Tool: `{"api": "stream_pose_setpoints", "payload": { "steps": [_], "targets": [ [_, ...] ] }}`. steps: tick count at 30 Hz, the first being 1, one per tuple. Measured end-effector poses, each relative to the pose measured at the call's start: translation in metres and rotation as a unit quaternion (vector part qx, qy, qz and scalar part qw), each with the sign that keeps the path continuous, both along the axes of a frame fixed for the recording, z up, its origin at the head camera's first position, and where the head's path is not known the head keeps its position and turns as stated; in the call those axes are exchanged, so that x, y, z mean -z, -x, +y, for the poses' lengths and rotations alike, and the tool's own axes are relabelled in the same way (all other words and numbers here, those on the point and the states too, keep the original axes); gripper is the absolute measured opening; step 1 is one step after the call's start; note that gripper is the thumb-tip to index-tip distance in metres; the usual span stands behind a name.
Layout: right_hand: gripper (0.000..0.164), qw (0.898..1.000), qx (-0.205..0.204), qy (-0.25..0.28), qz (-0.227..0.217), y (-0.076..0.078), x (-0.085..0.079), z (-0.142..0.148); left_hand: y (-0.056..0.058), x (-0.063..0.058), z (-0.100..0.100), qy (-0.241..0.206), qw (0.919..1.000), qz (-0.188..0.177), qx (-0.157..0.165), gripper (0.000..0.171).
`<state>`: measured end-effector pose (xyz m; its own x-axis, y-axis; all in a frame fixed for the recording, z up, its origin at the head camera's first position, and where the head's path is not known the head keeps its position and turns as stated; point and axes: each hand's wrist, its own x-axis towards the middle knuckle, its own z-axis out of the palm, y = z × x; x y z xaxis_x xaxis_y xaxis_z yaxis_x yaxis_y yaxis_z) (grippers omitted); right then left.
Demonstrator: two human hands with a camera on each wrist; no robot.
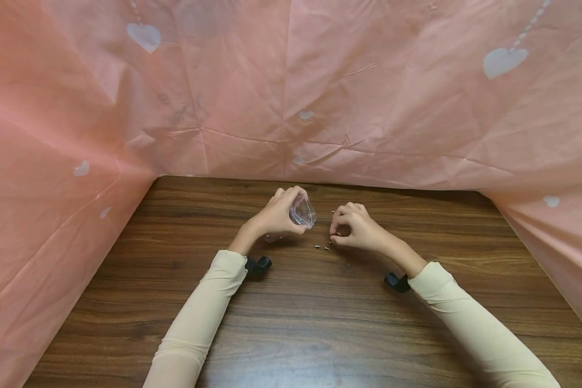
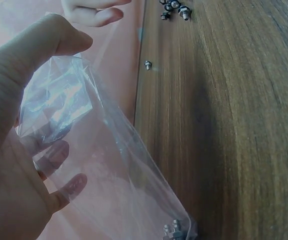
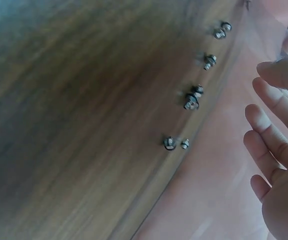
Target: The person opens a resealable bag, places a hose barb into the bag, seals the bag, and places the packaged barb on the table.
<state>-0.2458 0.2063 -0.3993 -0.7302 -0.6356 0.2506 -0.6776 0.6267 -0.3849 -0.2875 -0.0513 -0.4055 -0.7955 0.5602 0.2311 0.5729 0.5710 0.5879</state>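
A clear plastic bag (image 2: 119,165) hangs from my left hand (image 1: 277,213), gripped with thumb and fingers spread wide at its mouth. Its opening faces right in the head view. Inside its bottom corner lie small metal fittings (image 2: 174,230), which look like grease nipples. To the right, my right hand (image 1: 361,229) is held above the table with thumb and index tips close together; I cannot tell whether they pinch a fitting. More loose fittings (image 3: 191,100) lie on the wood near that hand, several of them, singly and in small clusters.
The dark wood-grain table (image 1: 291,312) stretches in front of me. A pink sheet with white hearts (image 1: 388,97) encloses it at the back and both sides. One fitting (image 2: 148,65) lies apart from the others. Black wrist devices (image 1: 258,265) sit at both cuffs.
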Motion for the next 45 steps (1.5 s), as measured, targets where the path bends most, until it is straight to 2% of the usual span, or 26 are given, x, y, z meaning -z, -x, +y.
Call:
{"api": "stream_pose_setpoints", "payload": {
  "steps": [17,45],
  "targets": [
    [0.013,0.999,-0.013,-0.037,-0.026,-0.007,0.009,-0.007,0.0,-0.002,-0.001,-0.003,1.0,-0.003,0.004,0.068],
    [0.014,0.997,-0.027,-0.066,-0.029,-0.011,0.013,-0.014,-0.002,-0.003,-0.002,-0.004,1.0,-0.003,0.004,0.068]
  ]
}}
